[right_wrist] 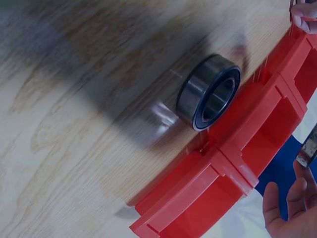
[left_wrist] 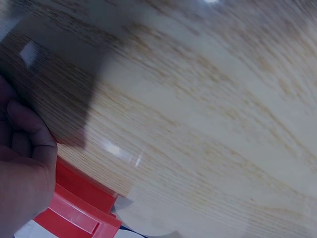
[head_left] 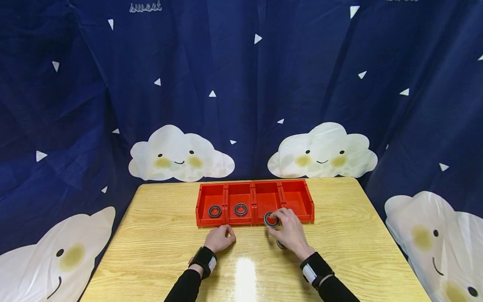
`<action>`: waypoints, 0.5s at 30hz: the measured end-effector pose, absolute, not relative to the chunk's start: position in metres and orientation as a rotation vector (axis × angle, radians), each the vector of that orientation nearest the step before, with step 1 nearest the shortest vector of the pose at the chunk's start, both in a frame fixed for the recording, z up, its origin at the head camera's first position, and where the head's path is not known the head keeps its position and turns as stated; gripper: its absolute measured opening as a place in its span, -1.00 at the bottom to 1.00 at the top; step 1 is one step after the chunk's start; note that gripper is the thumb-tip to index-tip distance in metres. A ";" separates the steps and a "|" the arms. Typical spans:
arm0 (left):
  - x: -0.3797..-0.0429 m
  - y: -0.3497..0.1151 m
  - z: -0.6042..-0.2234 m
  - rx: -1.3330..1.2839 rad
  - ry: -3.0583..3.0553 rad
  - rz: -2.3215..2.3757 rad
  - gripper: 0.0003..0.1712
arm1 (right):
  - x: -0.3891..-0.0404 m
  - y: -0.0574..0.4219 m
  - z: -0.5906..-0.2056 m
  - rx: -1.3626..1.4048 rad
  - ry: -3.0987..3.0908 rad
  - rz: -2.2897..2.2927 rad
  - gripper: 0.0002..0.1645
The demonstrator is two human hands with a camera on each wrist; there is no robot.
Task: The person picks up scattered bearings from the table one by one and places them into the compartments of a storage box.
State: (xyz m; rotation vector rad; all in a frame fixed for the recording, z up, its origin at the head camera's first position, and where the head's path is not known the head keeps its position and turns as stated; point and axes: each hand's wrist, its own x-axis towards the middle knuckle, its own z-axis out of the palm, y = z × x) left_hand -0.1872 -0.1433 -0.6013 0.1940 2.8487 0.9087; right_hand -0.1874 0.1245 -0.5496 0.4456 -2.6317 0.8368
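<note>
My right hand pinches a ball bearing between thumb and fingers, over the front of the third compartment of the red bin row. Only the edge of that held bearing shows in the right wrist view. A second bearing is on the table near the bin fronts; in the head view the right hand partly hides it. My left hand rests at the table before the two left compartments, fingers loosely curled, nothing visible in them.
One bearing lies in the leftmost compartment and another bearing in the second. The fourth compartment is at the right end. A wooden table carries everything, with a dark blue curtain behind it.
</note>
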 end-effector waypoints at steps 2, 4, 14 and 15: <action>-0.187 -0.143 -0.601 0.189 2.846 0.908 -0.91 | -0.189 0.125 -0.549 0.440 -2.638 0.838 -0.60; -0.187 -0.143 -0.602 0.189 2.847 0.913 -0.91 | -0.190 0.126 -0.548 0.428 -2.654 0.838 -0.60; -0.187 -0.143 -0.601 0.195 2.859 0.916 -0.91 | -0.193 0.127 -0.548 0.397 -2.708 0.836 -0.60; -0.186 -0.143 -0.601 0.194 2.858 0.914 -0.91 | -0.194 0.127 -0.548 0.397 -2.708 0.837 -0.60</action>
